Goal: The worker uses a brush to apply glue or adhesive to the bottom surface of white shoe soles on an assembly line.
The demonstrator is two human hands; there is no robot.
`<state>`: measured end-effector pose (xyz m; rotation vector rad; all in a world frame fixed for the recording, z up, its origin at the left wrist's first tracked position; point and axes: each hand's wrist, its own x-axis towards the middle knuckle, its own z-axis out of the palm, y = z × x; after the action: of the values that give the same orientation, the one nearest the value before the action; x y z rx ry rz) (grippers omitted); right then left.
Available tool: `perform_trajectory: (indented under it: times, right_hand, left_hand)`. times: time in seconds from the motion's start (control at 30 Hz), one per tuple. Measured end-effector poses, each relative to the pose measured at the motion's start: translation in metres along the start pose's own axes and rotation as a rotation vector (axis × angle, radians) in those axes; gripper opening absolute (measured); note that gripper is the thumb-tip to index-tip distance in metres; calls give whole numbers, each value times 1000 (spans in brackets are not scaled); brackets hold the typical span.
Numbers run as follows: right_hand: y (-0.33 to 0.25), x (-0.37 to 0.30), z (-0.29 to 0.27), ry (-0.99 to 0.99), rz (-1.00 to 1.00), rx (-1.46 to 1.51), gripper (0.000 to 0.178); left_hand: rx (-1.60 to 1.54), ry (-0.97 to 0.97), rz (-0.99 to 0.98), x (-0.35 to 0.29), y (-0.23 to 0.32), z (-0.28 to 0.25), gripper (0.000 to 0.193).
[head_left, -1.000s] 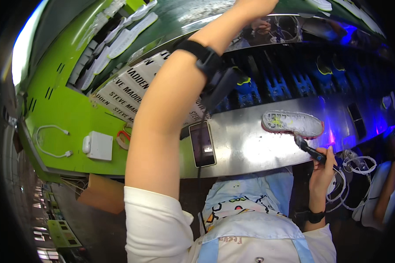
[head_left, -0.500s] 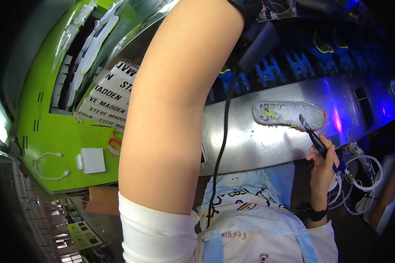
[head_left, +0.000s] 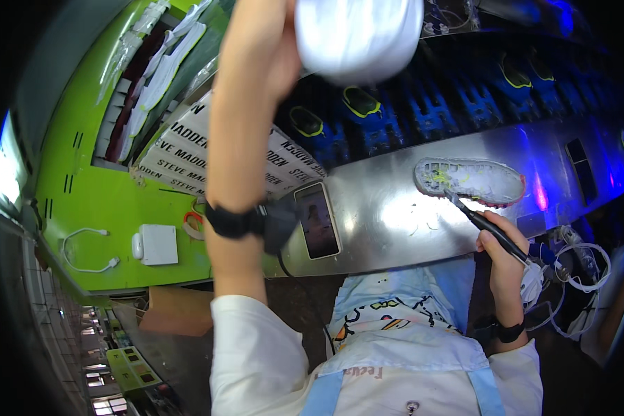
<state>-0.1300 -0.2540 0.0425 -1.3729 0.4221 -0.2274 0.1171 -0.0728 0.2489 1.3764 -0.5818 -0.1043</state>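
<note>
My right hand closes around the black handle of a brush. The brush's tip touches the near edge of a grey shoe sole with yellow marks, lying on the metal bench. At the top, my left hand is raised over the far side of the bench, smeared by motion. Against it is a white, rounded shoe, blurred and cut off by the frame's upper edge. The left fingers are mostly hidden behind it.
A phone lies on the metal bench. Beyond it stand blue racks with dark, yellow-rimmed pieces. A printed cardboard box, a white charger and orange-handled scissors sit on the green table. White cables hang at right.
My left arm has drawn back from the far side, bringing the white shoe into view. My right hand has moved the brush tip leftward along the sole.
</note>
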Motion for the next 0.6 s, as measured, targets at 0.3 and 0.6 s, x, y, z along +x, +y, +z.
perform_trajectory:
  times: [0.3, 0.6]
  right_hand:
    - [-35, -24, 52, -727, -615, -260, 26]
    - [1, -34, 89, -540, -675, -465, 22]
  left_hand:
    - [-1154, -254, -660, -262, -207, -34, 76]
    - [-1064, 158, -581, -298, -223, 0, 54]
